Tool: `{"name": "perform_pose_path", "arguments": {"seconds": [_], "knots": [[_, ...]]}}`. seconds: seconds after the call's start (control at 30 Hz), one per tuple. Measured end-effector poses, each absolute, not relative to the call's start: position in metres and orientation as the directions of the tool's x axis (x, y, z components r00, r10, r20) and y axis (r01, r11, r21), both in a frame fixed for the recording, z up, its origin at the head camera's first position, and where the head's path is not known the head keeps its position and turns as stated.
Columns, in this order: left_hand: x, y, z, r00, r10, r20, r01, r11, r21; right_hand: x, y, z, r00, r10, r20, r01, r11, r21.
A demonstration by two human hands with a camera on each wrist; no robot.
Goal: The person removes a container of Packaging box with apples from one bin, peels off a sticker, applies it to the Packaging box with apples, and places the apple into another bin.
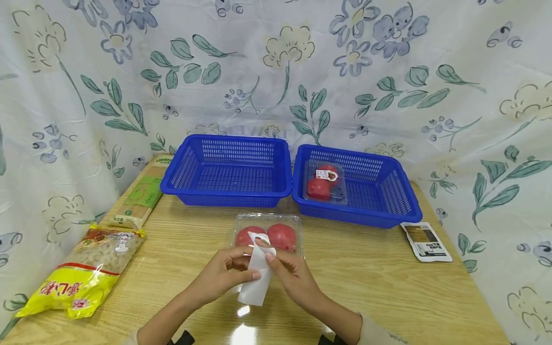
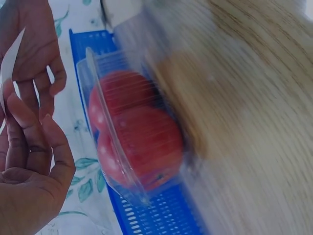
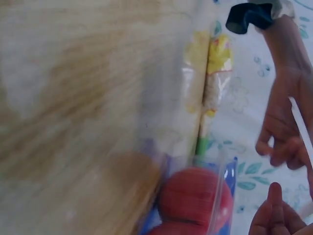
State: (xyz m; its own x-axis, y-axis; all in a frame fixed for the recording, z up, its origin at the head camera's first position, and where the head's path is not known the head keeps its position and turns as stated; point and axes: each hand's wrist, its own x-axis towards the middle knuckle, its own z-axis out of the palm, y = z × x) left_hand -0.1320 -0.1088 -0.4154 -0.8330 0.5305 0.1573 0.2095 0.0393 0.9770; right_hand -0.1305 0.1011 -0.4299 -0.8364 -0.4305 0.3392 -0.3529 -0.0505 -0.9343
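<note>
Both hands hold a white paper label strip [image 1: 255, 290] in front of me, over the near edge of a clear plastic box [image 1: 267, 218]. My left hand [image 1: 226, 274] pinches the strip from the left side, thumb on its face. Near the strip's top, the thumb and fingers of my right hand [image 1: 297, 277] pinch it, where a bit of dark print shows. Two red tomatoes [image 1: 281, 236] sit inside the box, which lies on the table. In the left wrist view the strip [image 2: 11, 61] appears edge-on between the hands, beside the boxed tomatoes [image 2: 142, 142].
Behind the box stand two blue baskets, a left one [image 1: 228, 197] and a right one [image 1: 345, 214] holding another labelled box of tomatoes [image 1: 319, 189]. Noodles [image 1: 140, 196] and a yellow pasta bag [image 1: 84, 273] lie left. A small white-edged packet [image 1: 427, 243] lies right.
</note>
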Motion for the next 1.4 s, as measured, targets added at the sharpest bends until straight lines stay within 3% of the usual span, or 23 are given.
{"name": "perform_pose_path", "arguments": {"seconds": [0.3, 0.43, 0.53, 0.83, 1.17, 1.3, 1.4], "knots": [[-0.142, -0.147, -0.417, -0.895, 0.444, 0.041, 0.084, 0.079, 0.993, -0.153, 0.120, -0.416, -0.937, -0.186, 0.297, -0.319, 0.100, -0.942], [-0.153, -0.169, -0.412, -0.966, 0.248, -0.077, -0.019, 0.229, 0.973, -0.164, 0.128, -0.416, -0.913, -0.157, 0.377, -0.399, 0.145, -0.906], [-0.165, -0.181, -0.414, -0.986, 0.116, -0.123, -0.072, 0.370, 0.926, -0.170, 0.129, -0.421, -0.888, -0.168, 0.429, -0.457, 0.198, -0.867], [-0.192, -0.194, -0.439, -0.972, -0.021, -0.233, -0.197, 0.612, 0.766, -0.174, 0.126, -0.438, -0.833, -0.239, 0.498, -0.550, 0.268, -0.791], [-0.188, -0.191, -0.454, -0.983, -0.078, -0.168, -0.162, 0.805, 0.571, -0.172, 0.129, -0.435, -0.834, -0.253, 0.491, -0.550, 0.307, -0.777], [-0.185, -0.182, -0.451, -0.993, -0.115, -0.024, -0.109, 0.816, 0.567, -0.172, 0.128, -0.437, -0.822, -0.267, 0.504, -0.568, 0.306, -0.764], [-0.184, -0.167, -0.438, -0.985, -0.097, 0.140, 0.019, 0.755, 0.656, -0.171, 0.127, -0.439, -0.792, -0.283, 0.541, -0.610, 0.320, -0.725]]}}
